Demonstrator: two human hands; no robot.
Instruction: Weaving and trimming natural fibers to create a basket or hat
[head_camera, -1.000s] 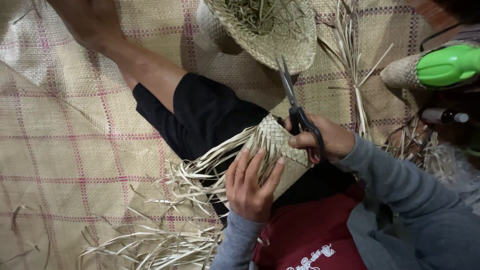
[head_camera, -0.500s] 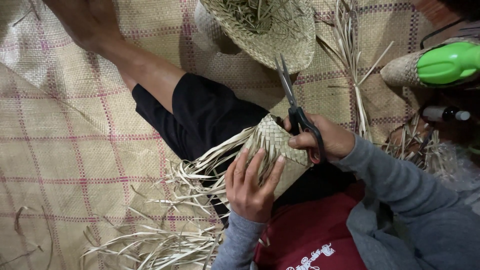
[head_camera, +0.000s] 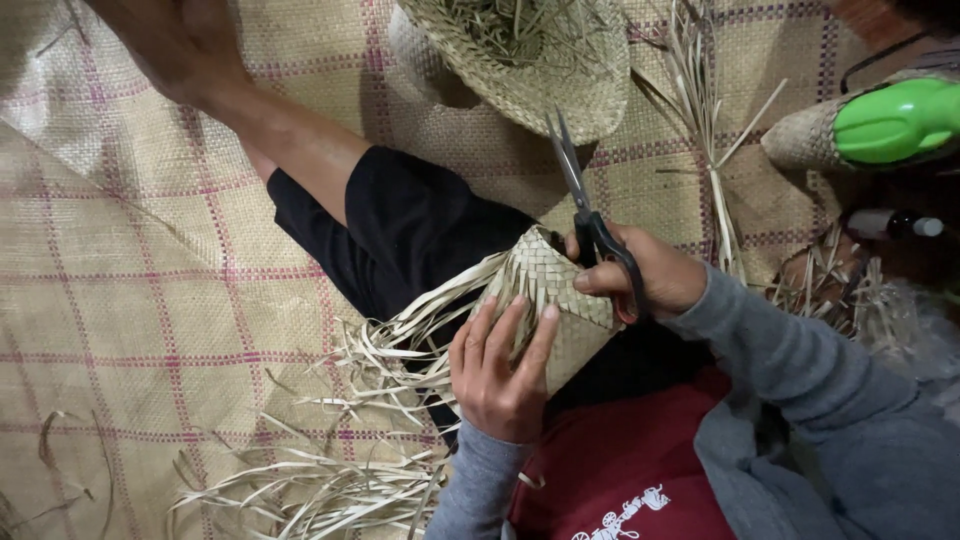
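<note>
Where the frame begins at the left, a tan woven mat (head_camera: 150, 300) with faint pink grid lines covers the floor, and loose pale strips (head_camera: 300, 490) lie scattered on it near the bottom edge. Next comes the person's bare leg in black shorts (head_camera: 400, 220), stretched up and leftward across the mat. At centre sits the woven pouch (head_camera: 550, 300), a small plaited piece of pale straw resting on the lap, its long axis running from lower right to upper left, with unwoven strip ends (head_camera: 410, 340) fanning off its left edge. Left hand (head_camera: 500, 370): comes up from below, fingers spread flat and pressed on the pouch's near face, steadying it. Right hand (head_camera: 640, 275): just right of the pouch's upper corner, touching it, fingers curled closed through the loops of black-handled scissors (head_camera: 585, 210). Blades point up and slightly left, away from the body, and appear together; they rise past the pouch's top edge, so the pouch lies down and left of the cutting hand. Both hands sit on the pouch; the right is nearer its upper rim, the left nearer the loose ends. Above, a straw hat (head_camera: 530, 60) lies crown-down with trimmings inside. Further right, more dry strips (head_camera: 710, 150) on the mat, then a green-capped object (head_camera: 890, 120) in a woven cover at the frame's edge. Grey sleeves (head_camera: 800, 360), red shirt (head_camera: 620, 470) below.
</note>
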